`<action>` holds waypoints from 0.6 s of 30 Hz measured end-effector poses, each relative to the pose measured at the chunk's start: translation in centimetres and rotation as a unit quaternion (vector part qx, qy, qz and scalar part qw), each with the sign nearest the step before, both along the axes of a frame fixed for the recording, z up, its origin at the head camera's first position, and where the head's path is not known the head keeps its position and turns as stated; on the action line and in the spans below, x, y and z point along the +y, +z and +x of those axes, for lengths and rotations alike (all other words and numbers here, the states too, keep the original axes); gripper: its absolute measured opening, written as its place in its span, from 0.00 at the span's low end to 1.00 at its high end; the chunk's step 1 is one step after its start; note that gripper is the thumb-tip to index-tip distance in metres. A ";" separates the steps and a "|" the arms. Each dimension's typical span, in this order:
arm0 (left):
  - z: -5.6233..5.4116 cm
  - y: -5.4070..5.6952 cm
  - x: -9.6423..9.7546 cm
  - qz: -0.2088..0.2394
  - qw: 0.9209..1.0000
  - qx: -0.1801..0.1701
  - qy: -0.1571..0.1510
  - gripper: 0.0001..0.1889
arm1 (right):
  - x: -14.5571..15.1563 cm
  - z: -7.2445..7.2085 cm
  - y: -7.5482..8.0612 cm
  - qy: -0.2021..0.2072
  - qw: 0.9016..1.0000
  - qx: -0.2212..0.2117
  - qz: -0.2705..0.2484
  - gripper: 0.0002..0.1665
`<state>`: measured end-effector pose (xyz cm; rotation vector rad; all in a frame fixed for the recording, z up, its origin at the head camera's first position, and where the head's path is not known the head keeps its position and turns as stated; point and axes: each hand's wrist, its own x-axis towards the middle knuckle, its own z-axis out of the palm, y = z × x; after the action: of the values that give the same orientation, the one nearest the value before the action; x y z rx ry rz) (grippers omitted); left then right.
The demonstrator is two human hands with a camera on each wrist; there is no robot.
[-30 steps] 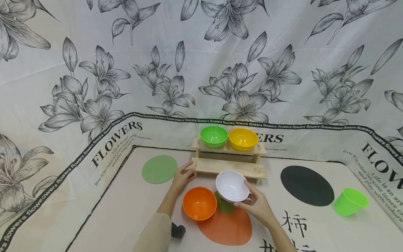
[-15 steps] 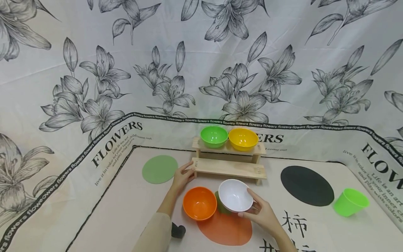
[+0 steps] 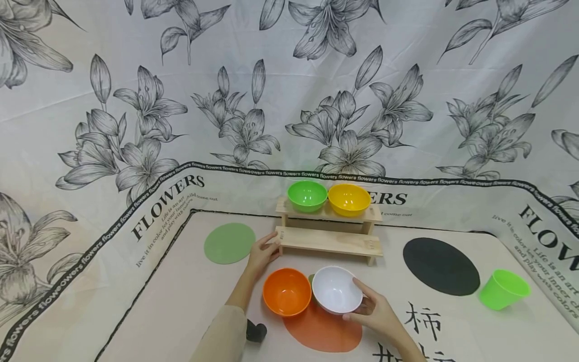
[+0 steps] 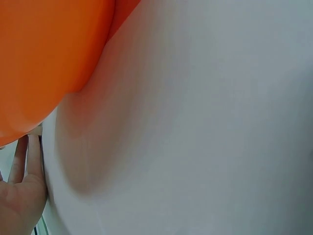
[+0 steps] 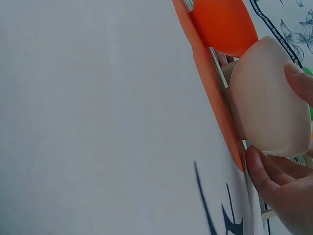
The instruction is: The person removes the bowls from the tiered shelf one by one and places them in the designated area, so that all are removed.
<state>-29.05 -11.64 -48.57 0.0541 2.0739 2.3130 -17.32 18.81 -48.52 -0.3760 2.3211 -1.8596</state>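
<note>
A white bowl [image 3: 337, 290] sits right of an orange bowl [image 3: 287, 292], low over the orange printed shape. My right hand [image 3: 374, 310] grips the white bowl's right side; in the right wrist view, the thumb [image 5: 298, 78] lies along its wall and the fingers curl by its base. At the left end of a two-tier wooden shelf [image 3: 327, 241], my left hand [image 3: 262, 255] holds the lower tier's edge. On the upper tier stand a green bowl [image 3: 307, 196] and a yellow bowl [image 3: 349, 200], side by side. The orange bowl [image 4: 44, 54] hides part of the left hand in the left wrist view.
A light green cup [image 3: 504, 290] stands at the far right, beside a black printed oval [image 3: 441, 266]. A small black object [image 3: 256, 332] shows beside the left sleeve. Flower-printed cloth [image 3: 253, 130] hangs behind the shelf.
The right hand has brought the white bowl back from the shelf's lower tier, toward me and downward, beside the orange bowl. My left hand has stayed at the shelf's end.
</note>
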 end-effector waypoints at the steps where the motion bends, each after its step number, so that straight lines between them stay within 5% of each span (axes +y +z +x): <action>1: 0.0 0.0 0.0 0.000 1.000 0.001 0.000 0.24 | 0.0 0.0 0.0 0.003 1.000 0.000 0.001 0.53; 13: -0.1 -0.2 0.0 0.002 1.000 -0.006 0.006 0.23 | 0.6 0.0 -0.5 0.032 0.999 0.018 -0.004 0.48; 18: -0.1 -0.2 0.0 0.004 1.000 -0.009 0.006 0.23 | 1.0 -0.8 0.2 -0.001 0.999 0.038 0.025 0.41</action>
<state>-29.19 -11.64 -48.74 0.0217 2.0628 2.3185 -18.16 19.84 -48.32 -0.4459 2.4119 -1.8155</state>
